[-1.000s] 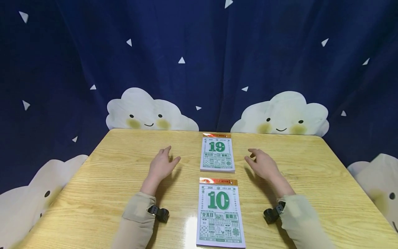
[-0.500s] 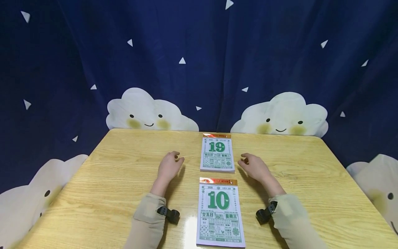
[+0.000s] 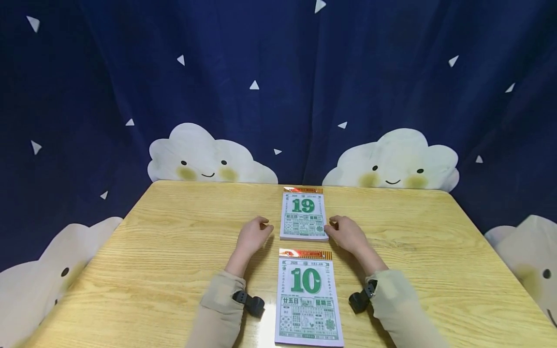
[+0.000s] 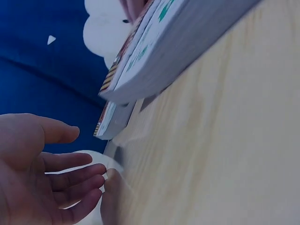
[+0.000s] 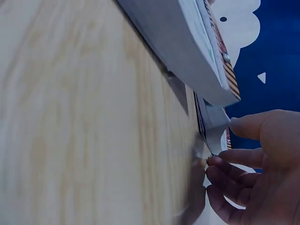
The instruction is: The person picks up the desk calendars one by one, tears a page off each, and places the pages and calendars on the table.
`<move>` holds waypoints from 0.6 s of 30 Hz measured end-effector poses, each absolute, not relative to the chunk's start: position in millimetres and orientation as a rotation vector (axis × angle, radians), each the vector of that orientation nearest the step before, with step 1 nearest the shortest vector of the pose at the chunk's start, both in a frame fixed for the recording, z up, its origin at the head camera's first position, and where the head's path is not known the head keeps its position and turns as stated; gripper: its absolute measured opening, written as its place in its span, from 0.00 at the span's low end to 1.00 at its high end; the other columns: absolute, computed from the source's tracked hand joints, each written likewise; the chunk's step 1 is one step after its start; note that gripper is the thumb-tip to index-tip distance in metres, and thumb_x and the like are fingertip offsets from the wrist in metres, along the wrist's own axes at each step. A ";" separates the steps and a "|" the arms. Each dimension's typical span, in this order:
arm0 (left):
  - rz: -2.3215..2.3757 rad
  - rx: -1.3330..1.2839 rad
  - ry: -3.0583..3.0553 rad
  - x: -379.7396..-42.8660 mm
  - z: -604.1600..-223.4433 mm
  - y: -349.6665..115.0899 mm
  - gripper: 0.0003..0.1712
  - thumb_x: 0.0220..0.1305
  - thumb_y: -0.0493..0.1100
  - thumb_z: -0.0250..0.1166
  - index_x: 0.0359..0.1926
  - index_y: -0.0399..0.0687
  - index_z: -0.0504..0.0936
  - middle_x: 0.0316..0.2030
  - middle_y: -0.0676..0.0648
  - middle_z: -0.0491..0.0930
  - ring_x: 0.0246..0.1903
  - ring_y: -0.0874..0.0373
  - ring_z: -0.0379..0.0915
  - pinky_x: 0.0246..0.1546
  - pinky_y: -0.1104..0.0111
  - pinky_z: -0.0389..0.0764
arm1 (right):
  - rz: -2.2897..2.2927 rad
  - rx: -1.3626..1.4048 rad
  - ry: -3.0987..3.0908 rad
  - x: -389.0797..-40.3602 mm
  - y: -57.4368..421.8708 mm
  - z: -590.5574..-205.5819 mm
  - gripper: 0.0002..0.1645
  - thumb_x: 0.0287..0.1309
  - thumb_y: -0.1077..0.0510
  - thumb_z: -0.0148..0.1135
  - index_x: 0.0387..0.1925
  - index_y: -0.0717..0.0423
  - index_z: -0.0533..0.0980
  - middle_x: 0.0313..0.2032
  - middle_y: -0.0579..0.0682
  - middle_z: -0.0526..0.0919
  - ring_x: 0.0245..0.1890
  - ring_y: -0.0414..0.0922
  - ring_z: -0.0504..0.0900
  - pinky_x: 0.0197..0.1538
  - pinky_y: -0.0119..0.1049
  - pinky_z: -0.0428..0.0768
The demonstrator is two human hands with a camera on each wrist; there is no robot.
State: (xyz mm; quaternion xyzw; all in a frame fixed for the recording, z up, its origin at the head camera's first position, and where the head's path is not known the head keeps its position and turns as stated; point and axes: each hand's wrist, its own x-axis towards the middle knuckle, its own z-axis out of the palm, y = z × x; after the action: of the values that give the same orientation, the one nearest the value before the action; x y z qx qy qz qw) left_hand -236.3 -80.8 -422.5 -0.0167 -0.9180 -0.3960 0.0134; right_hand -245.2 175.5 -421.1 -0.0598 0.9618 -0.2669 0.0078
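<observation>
Two tear-off calendars with green print lie face up on the table, one behind the other. The far calendar (image 3: 303,215) shows 19, the near calendar (image 3: 308,299) shows 10. To the left of the far calendar, my left hand (image 3: 254,236) is held low, thumb and fingers apart with nothing between them; a gap separates it from the pad. My right hand (image 3: 348,235) is at the far calendar's right edge. In the right wrist view its thumb (image 5: 246,125) meets the edge near the lower corner, fingertips just below; a firm grip is not visible.
The wooden table (image 3: 174,241) has bare wood on both sides of the calendars. Behind it hangs a dark blue curtain (image 3: 226,43) with white triangles and smiling clouds. A black wrist camera (image 3: 254,305) on the left arm sits close to the near calendar.
Both hands have moved inward toward the far calendar, the left going right and the right going left. My right hand has reached the calendar's edge. Neither calendar has visibly shifted.
</observation>
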 end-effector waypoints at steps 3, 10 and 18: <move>-1.234 -0.078 -2.874 -236.1 -423.9 -75.8 0.21 0.61 0.46 0.57 0.50 0.36 0.76 0.41 0.41 0.80 0.42 0.49 0.76 0.42 0.59 0.77 | -0.814 -0.177 3.013 -246.5 171.7 -422.1 0.29 0.59 0.49 0.53 0.55 0.68 0.70 0.43 0.61 0.79 0.37 0.49 0.75 0.43 0.46 0.76; -1.157 -0.158 -2.903 -235.4 -422.8 -63.1 0.23 0.58 0.45 0.57 0.49 0.32 0.77 0.44 0.37 0.76 0.42 0.46 0.74 0.45 0.57 0.76 | -0.759 -0.157 3.027 -249.0 169.8 -426.7 0.28 0.58 0.51 0.54 0.52 0.68 0.72 0.40 0.61 0.76 0.35 0.50 0.72 0.40 0.45 0.73; -1.109 -0.157 -2.935 -235.8 -424.5 -55.6 0.24 0.60 0.45 0.55 0.50 0.29 0.75 0.48 0.36 0.70 0.48 0.44 0.66 0.46 0.55 0.74 | -0.766 -0.169 3.031 -249.0 166.3 -426.5 0.22 0.57 0.52 0.56 0.48 0.63 0.77 0.41 0.60 0.77 0.38 0.50 0.74 0.41 0.46 0.73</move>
State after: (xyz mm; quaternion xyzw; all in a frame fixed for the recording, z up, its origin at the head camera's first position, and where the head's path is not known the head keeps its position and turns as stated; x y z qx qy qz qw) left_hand -235.8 -55.6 -424.5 -0.0501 -0.9343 -0.3530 0.0001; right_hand -249.0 166.3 -426.5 -0.0539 0.9681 -0.2448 0.0054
